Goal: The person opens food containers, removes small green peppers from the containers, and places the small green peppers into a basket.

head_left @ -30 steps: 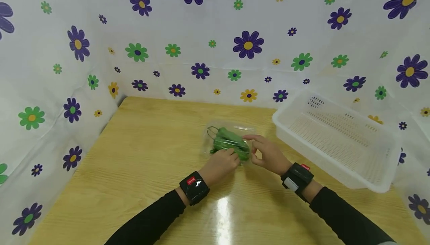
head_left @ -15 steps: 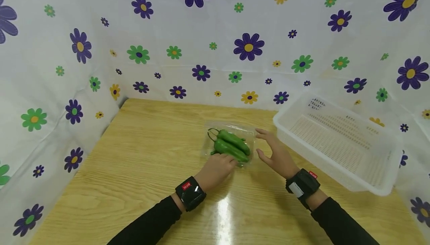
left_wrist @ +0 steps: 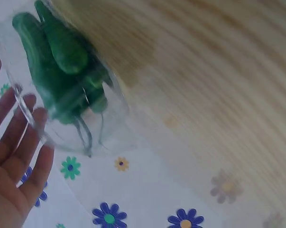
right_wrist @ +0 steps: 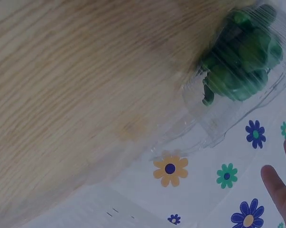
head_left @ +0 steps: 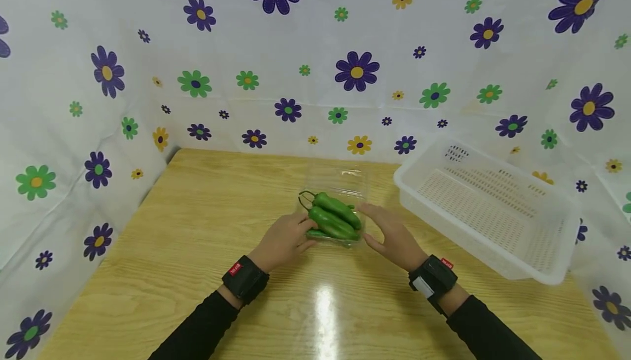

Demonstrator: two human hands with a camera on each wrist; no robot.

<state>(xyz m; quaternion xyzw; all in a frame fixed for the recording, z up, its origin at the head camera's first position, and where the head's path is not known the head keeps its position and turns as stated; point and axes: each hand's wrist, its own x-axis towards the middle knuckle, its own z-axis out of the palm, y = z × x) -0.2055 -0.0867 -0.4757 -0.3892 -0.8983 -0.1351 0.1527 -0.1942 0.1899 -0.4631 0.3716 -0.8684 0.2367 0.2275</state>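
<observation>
1. Left hand point(head_left: 283, 241): it rests on the table point(head_left: 197, 239) at the near left edge of the clear plastic box point(head_left: 340, 206). The fingers touch the box wall and the nearest pepper. They lie only loosely bent, and the grip looks apart rather than closed round anything; the left wrist view shows straight fingers point(left_wrist: 19, 137) against the clear rim.

2. Right hand point(head_left: 389, 234): it is flat and relaxed, its grip apart, at the right side of the box, touching or just beside the wall. It holds nothing.

3. Green peppers point(head_left: 332, 217): several long pods lie side by side in the tray half of the box, stems pointing to the far left. The box stands on the table near its middle, between the two hands.

4. Lid point(head_left: 340, 176): the clear lid stands up behind the peppers, so the box appears to be open. Judged from this, the opening step is done.

5. White basket point(head_left: 409, 184): this perforated plastic basket sits to the right of the box and farther back, tilted against the flowered cloth point(head_left: 345, 47). No pepper shows in it. By judgement, the emptying of the box is not yet begun; every pod is still inside.
</observation>
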